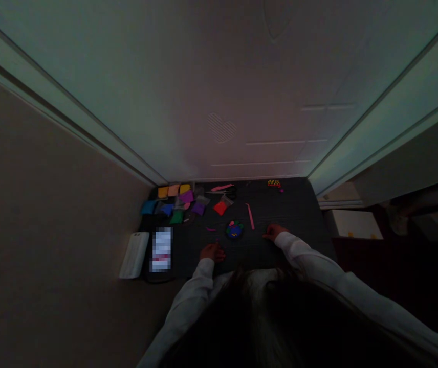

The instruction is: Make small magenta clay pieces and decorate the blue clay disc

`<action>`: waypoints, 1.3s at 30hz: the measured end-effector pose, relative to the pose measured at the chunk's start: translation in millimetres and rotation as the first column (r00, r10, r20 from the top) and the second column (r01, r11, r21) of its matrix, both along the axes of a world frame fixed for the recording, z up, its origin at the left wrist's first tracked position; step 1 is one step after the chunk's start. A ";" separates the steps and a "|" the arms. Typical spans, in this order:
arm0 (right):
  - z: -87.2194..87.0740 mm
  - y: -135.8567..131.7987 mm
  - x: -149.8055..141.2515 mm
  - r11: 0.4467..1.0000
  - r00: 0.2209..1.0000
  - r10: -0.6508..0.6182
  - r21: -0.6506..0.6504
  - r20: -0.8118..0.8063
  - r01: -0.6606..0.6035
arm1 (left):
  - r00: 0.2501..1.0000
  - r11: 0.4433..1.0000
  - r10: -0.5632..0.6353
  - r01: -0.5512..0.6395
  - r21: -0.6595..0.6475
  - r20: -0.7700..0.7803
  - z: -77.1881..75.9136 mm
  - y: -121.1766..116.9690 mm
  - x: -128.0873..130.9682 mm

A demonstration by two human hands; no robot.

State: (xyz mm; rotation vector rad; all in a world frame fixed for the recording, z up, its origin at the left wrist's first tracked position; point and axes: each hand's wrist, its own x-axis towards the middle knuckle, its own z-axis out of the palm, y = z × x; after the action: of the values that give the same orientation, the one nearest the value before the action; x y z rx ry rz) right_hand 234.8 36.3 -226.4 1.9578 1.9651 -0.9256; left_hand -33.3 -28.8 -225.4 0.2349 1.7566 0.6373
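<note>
Round blue clay piece (234, 230) lies on the dark mat (299, 214) between your hands, touching neither. Your left hand (212, 252) and right hand (275, 232) rest curled on the mat; in this dim light, you cannot tell whether either grips anything. Just beyond your right hand lies a slim pink tool (250, 216); further left, coloured clay packets (176, 204) cluster.

The left hand (212, 252) and right hand (275, 232) flank a round blue piece (234, 230).
</note>
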 end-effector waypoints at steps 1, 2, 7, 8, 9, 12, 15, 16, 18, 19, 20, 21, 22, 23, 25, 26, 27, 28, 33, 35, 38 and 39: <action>0.3 0.5 -1.1 1.000 1.000 -0.004 -0.005 0.006 0.004 | 1.000 1.000 -0.014 0.014 -0.002 -0.007 1.9 -0.1 1.1; 0.8 0.9 -2.1 1.000 1.000 -0.009 -0.008 0.013 0.009 | 0.999 1.000 -0.030 0.030 -0.003 -0.012 3.8 -0.3 2.3; 5.0 0.9 -3.2 1.000 1.000 -0.008 -0.007 0.018 0.008 | 0.995 0.996 -0.094 0.094 -0.012 -0.044 9.2 -0.5 6.3; 6.0 0.4 -2.9 1.000 1.000 -0.001 -0.009 0.015 0.001 | 0.993 0.995 -0.104 0.103 -0.013 -0.049 8.9 -0.4 6.8; 6.9 -0.1 -3.0 1.000 1.000 0.006 -0.012 0.012 -0.006 | 0.992 0.994 -0.112 0.112 -0.012 -0.052 8.1 -0.4 7.1; 8.4 -1.1 -4.7 1.000 1.000 0.017 -0.011 0.021 -0.016 | 0.990 0.991 -0.133 0.133 -0.003 -0.053 3.9 -0.4 7.2; 7.8 -0.7 -6.8 1.000 0.999 0.009 -0.010 0.045 -0.009 | 0.988 0.989 -0.147 0.147 0.008 -0.049 -0.6 -0.8 6.0; 7.5 -0.4 -6.8 1.000 0.999 0.008 -0.011 0.051 -0.008 | 0.988 0.989 -0.149 0.150 0.011 -0.048 -1.8 -1.0 5.5; 7.3 0.1 -5.7 1.000 0.998 0.014 -0.014 0.054 -0.013 | 0.987 0.988 -0.151 0.152 0.016 -0.046 -3.5 -1.4 4.7; 7.5 0.2 -4.9 1.000 0.998 0.021 -0.016 0.051 -0.020 | 0.988 0.988 -0.151 0.152 0.018 -0.046 -4.1 -1.6 4.4; 7.9 0.3 -4.1 0.999 0.998 0.028 -0.019 0.049 -0.027 | 0.988 0.988 -0.150 0.151 0.020 -0.046 -4.7 -1.7 4.3; 8.6 0.4 -3.7 0.999 0.998 0.035 -0.023 0.047 -0.034 | 0.988 0.988 -0.149 0.150 0.022 -0.046 -5.2 -1.8 4.3; 9.3 0.6 -3.8 0.999 0.998 0.040 -0.026 0.047 -0.039 | 0.988 0.988 -0.149 0.150 0.023 -0.047 -5.7 -1.9 4.3; 10.1 0.8 -4.3 0.999 0.998 0.041 -0.029 0.049 -0.040 | 0.988 0.988 -0.148 0.150 0.024 -0.049 -6.3 -2.1 4.3; 11.3 1.5 -6.5 0.999 0.998 0.034 -0.034 0.054 -0.032 | 0.987 0.988 -0.149 0.151 0.025 -0.055 -7.7 -2.3 4.2; 11.7 1.9 -7.7 0.999 0.998 0.027 -0.036 0.056 -0.025 | 0.987 0.988 -0.150 0.152 0.025 -0.059 -8.4 -2.4 4.1; 12.0 2.2 -8.6 0.999 0.998 0.019 -0.038 0.058 -0.017 | 0.987 0.988 -0.151 0.153 0.026 -0.062 -9.1 -2.5 3.9; 12.1 2.4 -9.1 0.999 0.998 0.011 -0.040 0.059 -0.009 | 0.986 0.988 -0.152 0.154 0.027 -0.066 -9.8 -2.5 3.8; 12.4 -0.6 -4.9 1.000 0.999 0.013 -0.029 0.034 -0.012 | 0.986 0.988 -0.152 0.154 0.024 -0.070 -10.4 -2.5 3.4; 12.5 -2.3 -3.8 1.000 1.000 0.021 -0.019 0.023 -0.021 | 0.986 0.988 -0.150 0.151 0.021 -0.069 -9.0 -2.6 3.6; 11.5 -2.5 -6.3 1.000 1.000 0.010 -0.012 0.028 -0.009 | 0.987 0.989 -0.146 0.148 0.023 -0.070 -6.0 -2.7 4.3; 10.8 -1.8 -7.8 1.000 1.000 0.000 -0.014 0.031 0.001 | 0.987 0.989 -0.147 0.149 0.024 -0.069 -5.1 -2.6 4.4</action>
State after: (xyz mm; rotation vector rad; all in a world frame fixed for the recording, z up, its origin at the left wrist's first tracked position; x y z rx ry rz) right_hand 227.0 34.5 -215.6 1.9534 1.9359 -0.9014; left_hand -28.9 -31.5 -230.5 0.4074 1.7763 0.5524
